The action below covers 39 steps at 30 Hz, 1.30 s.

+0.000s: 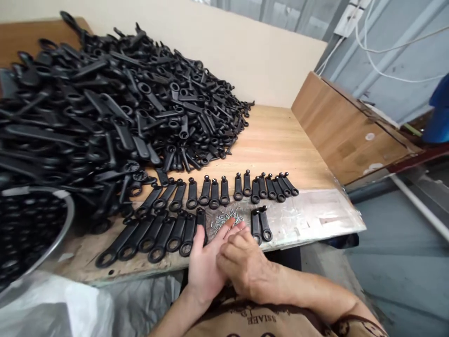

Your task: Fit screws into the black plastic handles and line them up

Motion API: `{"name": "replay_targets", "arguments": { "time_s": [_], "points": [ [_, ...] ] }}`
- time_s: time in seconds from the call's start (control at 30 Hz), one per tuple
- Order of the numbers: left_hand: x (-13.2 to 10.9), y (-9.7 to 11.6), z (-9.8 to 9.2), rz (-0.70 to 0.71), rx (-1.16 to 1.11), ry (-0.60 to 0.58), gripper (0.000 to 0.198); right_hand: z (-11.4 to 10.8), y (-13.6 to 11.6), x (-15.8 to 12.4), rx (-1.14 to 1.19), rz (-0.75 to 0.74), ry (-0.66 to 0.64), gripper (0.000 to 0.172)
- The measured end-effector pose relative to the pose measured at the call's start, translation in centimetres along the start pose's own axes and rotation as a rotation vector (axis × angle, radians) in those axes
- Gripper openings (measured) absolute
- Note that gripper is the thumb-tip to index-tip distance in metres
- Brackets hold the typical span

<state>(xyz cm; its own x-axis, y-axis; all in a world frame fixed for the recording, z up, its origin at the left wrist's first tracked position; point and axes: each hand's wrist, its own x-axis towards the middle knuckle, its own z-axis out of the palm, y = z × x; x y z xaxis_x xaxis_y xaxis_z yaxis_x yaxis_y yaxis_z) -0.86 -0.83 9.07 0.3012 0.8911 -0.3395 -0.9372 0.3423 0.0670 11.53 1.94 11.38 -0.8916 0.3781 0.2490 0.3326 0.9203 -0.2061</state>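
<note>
**Left hand (205, 269) and right hand (245, 267) overlap at small screws (226, 219) on the surface (277, 150)**

Left to right, clock positions from frame centre. 8 o'clock: steel bowl (68, 234) full of black parts, the same kind as the handles, its rim partly under the heap. 7 o'clock: white plastic bag (59, 299) below the surface's front edge. 10 o'clock: large loose heap of black ring-ended handles (115, 107) covering the surface's left side, against a cream wall (245, 51).

Laid-out handles: longer ones (154, 234) side by side at 7 o'clock, ring ends toward the person; shorter ones (213, 193) in a row across the middle, running right to about 3 o'clock, knob ends away from the person.

6 o'clock: left hand's fingers (219, 236) extended and loose, not clenched, tips at the edge of the screws, which are scattered on a worn metal sheet (301, 220). Right hand lies across them, fingers curled; can't tell if anything small is pinched. Patterned shirt (245, 320) at the bottom edge.

5 o'clock: two handles (260, 225) set apart, just right of the hands. 2 o'clock: upright wooden panel (347, 126), white cables (382, 61) above it. 3 o'clock: blue object (438, 112), cut off by the frame edge.
</note>
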Motion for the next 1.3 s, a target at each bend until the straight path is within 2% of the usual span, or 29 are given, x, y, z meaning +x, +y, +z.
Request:
{"name": "replay_targets", "arguments": {
  "time_s": [0.1,0.2,0.33,0.4,0.6,0.8,1.03,1.3],
  "points": [
    [-1.6,-0.1,-0.7,0.036,0.024,0.04,0.073,0.7,-1.5,-0.4,0.034,-0.089,-0.005,0.012],
    [-2.7,-0.3,-0.5,0.083,0.02,-0.015,0.065,0.3,-1.6,-0.5,0.111,-0.133,0.085,0.014],
    [-3.8,-0.3,-1.0,0.078,-0.045,-0.076,0.055,-0.8,0.7,0.6,0.248,-0.067,0.271,0.015],
    [-4.2,0.0,-1.9,0.071,-0.042,-0.086,0.057,-1.1,2.5,1.9,0.266,-0.006,0.301,0.012],
    [-5.5,1.4,-4.3,0.114,0.0,-0.164,0.059,0.2,5.9,6.7,0.247,0.021,0.137,0.014],
    [-6.4,4.1,-4.6,0.188,0.017,-0.232,0.053,1.8,6.6,10.3,0.24,-0.03,0.036,0.015],
    [-6.2,6.1,-4.8,0.247,-0.041,-0.241,0.051,2.1,6.8,11.6,0.156,-0.056,-0.034,0.018],
    [-5.9,6.8,-4.6,0.299,-0.037,-0.202,0.052,1.8,6.5,11.9,0.123,-0.083,-0.051,0.017]
  ]
}}
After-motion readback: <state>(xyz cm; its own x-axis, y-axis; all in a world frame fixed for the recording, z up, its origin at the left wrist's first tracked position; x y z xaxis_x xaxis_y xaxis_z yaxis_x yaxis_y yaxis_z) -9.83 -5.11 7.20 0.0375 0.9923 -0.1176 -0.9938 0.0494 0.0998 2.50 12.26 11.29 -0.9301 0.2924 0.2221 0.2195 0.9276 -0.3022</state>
